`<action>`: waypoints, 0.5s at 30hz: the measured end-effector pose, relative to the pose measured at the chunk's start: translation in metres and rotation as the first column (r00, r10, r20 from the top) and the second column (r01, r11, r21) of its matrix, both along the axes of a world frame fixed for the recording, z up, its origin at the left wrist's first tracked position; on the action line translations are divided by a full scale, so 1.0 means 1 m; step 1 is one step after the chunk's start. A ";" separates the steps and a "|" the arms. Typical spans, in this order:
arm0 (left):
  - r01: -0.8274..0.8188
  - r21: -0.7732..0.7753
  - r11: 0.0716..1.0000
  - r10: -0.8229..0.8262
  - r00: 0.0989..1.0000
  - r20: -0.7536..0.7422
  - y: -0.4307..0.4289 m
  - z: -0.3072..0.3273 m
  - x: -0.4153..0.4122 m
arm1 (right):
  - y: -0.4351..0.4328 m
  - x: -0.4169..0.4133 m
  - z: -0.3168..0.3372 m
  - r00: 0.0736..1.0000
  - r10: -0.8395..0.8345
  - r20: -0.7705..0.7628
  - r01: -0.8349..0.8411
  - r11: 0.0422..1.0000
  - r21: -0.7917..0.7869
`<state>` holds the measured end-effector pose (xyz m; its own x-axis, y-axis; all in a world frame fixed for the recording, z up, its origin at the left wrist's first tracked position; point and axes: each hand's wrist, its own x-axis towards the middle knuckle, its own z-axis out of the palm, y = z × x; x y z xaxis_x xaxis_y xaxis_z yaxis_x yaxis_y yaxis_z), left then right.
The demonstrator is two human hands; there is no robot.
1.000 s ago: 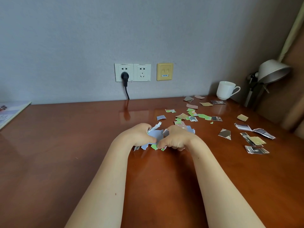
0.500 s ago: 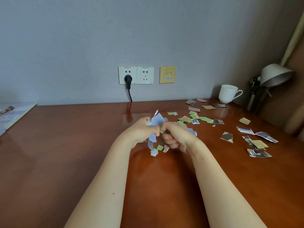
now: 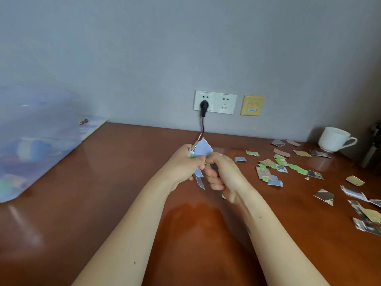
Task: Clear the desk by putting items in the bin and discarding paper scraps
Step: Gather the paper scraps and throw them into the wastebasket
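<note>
My left hand (image 3: 182,165) and my right hand (image 3: 223,172) are raised together above the brown desk (image 3: 103,203), both gripping one bunch of torn paper scraps (image 3: 202,150). Blue and green pieces stick out above the fingers and a grey strip hangs below them. Several more loose scraps (image 3: 274,168) lie scattered on the desk to the right, reaching to the right edge (image 3: 362,211). No bin is in view.
A white cup (image 3: 334,139) stands at the back right beside a dark lamp base (image 3: 373,149). A blurred bluish sheet or booklet (image 3: 37,145) covers the desk's left end. Wall sockets with a black plug (image 3: 204,105) sit behind the hands.
Both hands lifted the gathered scraps off the desk and hold them higher. The view swung left, so the loose scraps and cup now sit further right and the bluish sheet shows larger.
</note>
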<state>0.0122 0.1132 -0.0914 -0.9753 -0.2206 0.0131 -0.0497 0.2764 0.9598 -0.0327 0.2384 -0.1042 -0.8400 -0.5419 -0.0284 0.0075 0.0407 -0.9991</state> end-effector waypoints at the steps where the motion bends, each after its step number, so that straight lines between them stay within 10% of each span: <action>1: -0.024 0.012 1.000 0.024 1.000 -0.003 -0.006 0.001 0.010 | -0.007 0.006 0.002 1.000 0.029 -0.003 -0.029 1.000 0.007; 15: -0.456 0.099 0.884 0.466 0.874 -0.138 -0.137 0.005 0.235 | -0.178 0.178 0.012 0.861 0.509 0.006 -0.508 0.860 -0.040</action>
